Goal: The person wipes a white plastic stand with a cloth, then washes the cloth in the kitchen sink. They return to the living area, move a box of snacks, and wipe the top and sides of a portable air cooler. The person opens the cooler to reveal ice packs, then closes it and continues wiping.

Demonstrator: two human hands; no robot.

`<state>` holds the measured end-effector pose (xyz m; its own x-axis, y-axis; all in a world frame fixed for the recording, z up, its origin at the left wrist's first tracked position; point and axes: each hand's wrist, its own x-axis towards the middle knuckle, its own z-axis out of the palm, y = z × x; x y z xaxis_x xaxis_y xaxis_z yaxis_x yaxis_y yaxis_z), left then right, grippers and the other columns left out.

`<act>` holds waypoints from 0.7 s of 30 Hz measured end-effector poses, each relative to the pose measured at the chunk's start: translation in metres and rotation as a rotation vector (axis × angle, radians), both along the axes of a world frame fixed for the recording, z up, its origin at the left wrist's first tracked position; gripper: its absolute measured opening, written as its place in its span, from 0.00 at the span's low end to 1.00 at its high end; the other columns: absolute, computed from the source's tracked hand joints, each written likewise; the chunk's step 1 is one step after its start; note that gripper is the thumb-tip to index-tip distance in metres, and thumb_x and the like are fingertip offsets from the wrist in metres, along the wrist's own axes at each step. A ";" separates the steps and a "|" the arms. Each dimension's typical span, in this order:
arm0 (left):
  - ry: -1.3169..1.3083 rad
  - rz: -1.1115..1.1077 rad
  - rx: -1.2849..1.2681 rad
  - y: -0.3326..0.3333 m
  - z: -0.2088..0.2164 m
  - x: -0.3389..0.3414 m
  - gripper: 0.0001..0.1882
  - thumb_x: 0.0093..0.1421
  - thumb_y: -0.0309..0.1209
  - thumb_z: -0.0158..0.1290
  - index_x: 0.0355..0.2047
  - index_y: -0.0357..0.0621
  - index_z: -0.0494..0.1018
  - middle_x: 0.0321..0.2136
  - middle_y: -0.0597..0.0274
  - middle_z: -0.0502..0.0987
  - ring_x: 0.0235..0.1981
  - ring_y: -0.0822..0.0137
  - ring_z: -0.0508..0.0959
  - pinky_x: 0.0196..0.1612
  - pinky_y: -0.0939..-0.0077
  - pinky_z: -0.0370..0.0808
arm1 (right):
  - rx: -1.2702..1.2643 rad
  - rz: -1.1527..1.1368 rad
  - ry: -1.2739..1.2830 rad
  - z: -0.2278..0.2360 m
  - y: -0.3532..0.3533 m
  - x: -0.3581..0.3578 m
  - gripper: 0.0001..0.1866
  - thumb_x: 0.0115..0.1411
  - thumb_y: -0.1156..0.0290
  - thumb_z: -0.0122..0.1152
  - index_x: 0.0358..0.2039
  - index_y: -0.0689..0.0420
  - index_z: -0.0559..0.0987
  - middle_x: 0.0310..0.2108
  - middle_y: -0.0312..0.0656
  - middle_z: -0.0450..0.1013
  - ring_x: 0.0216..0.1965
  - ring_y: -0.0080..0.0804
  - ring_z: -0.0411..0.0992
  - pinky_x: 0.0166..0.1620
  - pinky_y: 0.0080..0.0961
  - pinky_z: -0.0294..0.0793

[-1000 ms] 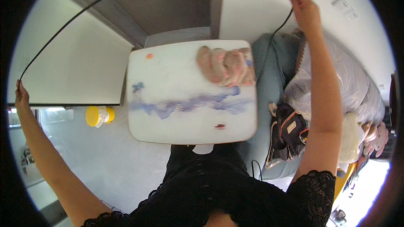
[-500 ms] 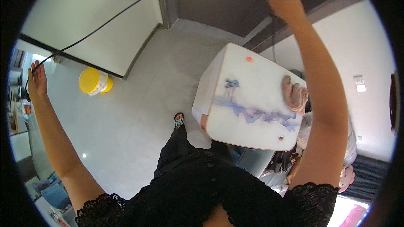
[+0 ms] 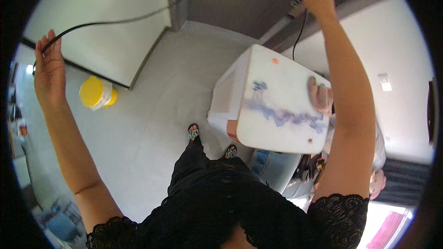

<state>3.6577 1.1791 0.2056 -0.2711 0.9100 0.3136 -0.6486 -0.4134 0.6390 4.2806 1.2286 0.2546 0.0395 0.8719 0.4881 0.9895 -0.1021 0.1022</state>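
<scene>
A long black cable [image 3: 170,5] stretches between my raised hands and sags as it crosses in front of the pale panel. My left hand [image 3: 50,71], at the far left, has its fingers nearly straight, with the cable lying across them and held there. High on the right, my right hand [image 3: 318,1] is closed on the cable near the dark wall. Below that hand, another length of cable [image 3: 301,37] hangs down behind the white table. Where the cable passes beyond the top of the view is hidden.
A white table [image 3: 258,138] with a painted landscape top stands to the right, a pinkish cloth [image 3: 320,96] on its edge. A yellow bucket [image 3: 92,92] sits on the grey floor [image 3: 147,106] at left. Clothes and bags crowd the table's right side.
My left hand has risen and moved slightly right, and the cable now curves more slackly. My right hand has shifted slightly right. The second foot has come into view.
</scene>
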 end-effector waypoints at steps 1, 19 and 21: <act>-0.036 0.054 -0.007 -0.012 0.025 0.036 0.13 0.63 0.24 0.45 0.45 0.27 0.69 0.49 0.40 0.70 0.60 0.50 0.63 0.65 0.58 0.60 | 0.098 -0.035 -0.021 0.016 -0.004 0.036 0.21 0.59 0.51 0.54 0.41 0.53 0.80 0.35 0.46 0.77 0.37 0.42 0.76 0.43 0.36 0.74; 0.073 -1.588 0.007 -0.258 0.061 0.660 0.14 0.65 0.34 0.46 0.47 0.39 0.69 0.46 0.48 0.75 0.44 0.62 0.77 0.53 0.65 0.72 | 0.485 -0.342 0.948 0.093 -0.556 0.205 0.15 0.59 0.56 0.61 0.37 0.55 0.79 0.29 0.34 0.74 0.28 0.18 0.69 0.35 0.17 0.70; 0.228 -1.668 -0.093 -0.301 0.044 0.694 0.13 0.66 0.34 0.45 0.45 0.39 0.69 0.44 0.50 0.75 0.41 0.64 0.77 0.50 0.67 0.73 | 0.385 -0.366 1.126 0.064 -0.566 0.191 0.20 0.58 0.53 0.61 0.40 0.57 0.78 0.30 0.35 0.74 0.27 0.18 0.68 0.34 0.18 0.70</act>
<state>4.3521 0.8780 0.2493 0.9782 0.1526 0.1409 -0.2058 0.6216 0.7558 4.4720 0.6622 0.3183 0.8120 0.5292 0.2463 0.4141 -0.2250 -0.8820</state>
